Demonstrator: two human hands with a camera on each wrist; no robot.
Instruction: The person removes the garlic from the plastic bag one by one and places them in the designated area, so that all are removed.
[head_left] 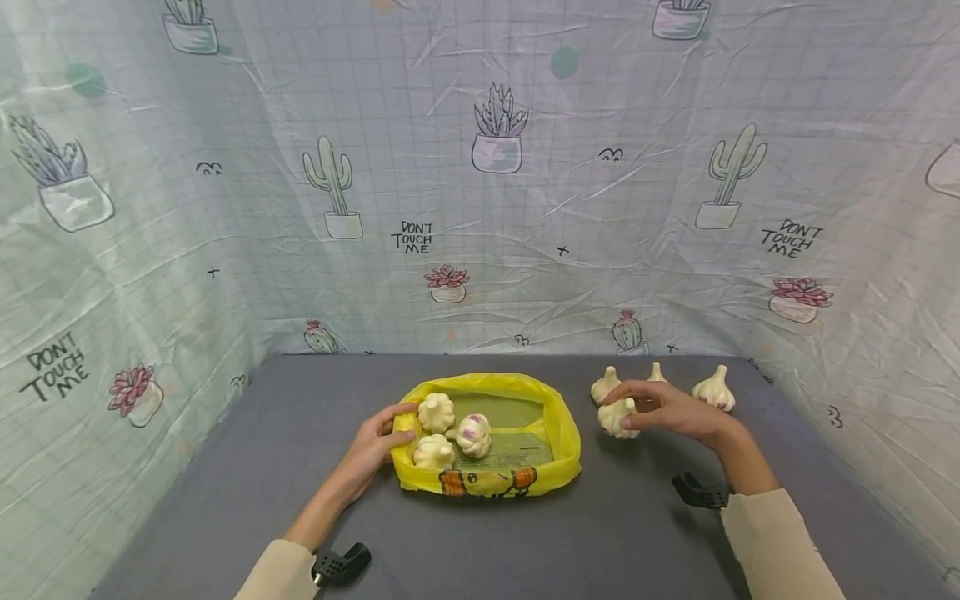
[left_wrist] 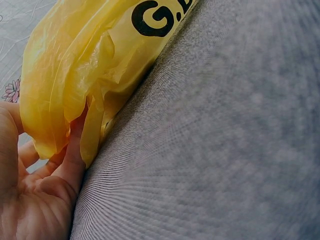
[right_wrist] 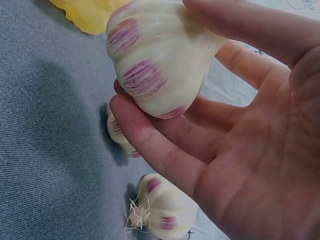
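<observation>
Progress: judged about midway, with garlic both inside and outside the bag (head_left: 568, 433).
Done: three bulbs lie in the bag, toward its left end: an upper bulb (head_left: 437, 413), a lower bulb (head_left: 433, 452) and a streaked bulb (head_left: 474, 436). The right part of the bag's floor shows bare.
Left: the held bulb (head_left: 617, 419), plus three outside on the table (head_left: 525, 537) at the right of the frame: a left loose bulb (head_left: 606, 386), a middle loose bulb (head_left: 657, 372), mostly hidden behind the hand, and a right loose bulb (head_left: 714, 390).
Right hand (head_left: 667, 408): thumb and fingers curved around the held bulb, just right of the bag; in the right wrist view it looks lifted off the table.
Left hand (head_left: 375, 446): pinches the bag's left rim, fingertips partly hidden by plastic in the left wrist view.
Garlic: creamy white, plump and ribbed, with tapering necks; pinkish-purple streaks on the held bulb, and wispy roots on one behind it in the right wrist view.
Bag: thin, glossy yellow plastic at the centre of the frame, mouth up, edge bunched into a thick rim, orange-and-black print in front.
</observation>
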